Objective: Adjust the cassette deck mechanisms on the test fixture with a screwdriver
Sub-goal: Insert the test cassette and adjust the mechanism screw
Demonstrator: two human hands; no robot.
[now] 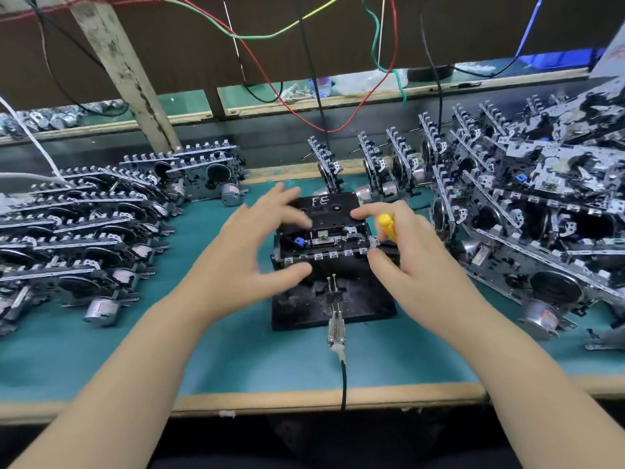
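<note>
Teal matting covered the surface [236,360], and a black cable [344,384] crossed its near edge to the black test fixture [368,299] at mid-surface. On the fixture sat a cassette deck mechanism [324,245] (a black cassette [326,211] marked "FE" loaded in it). The left hand [250,252] hovered beside it, grip wide with fingers spread. The right hand [406,262] held a yellow-handled screwdriver [387,226], grip curled around it. Stacked mechanisms [84,231] filled the left edge, another heap [527,204] the right.

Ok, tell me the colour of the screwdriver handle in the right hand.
Yellow. The screwdriver handle shows best in the head view, gripped by the right hand.
</note>
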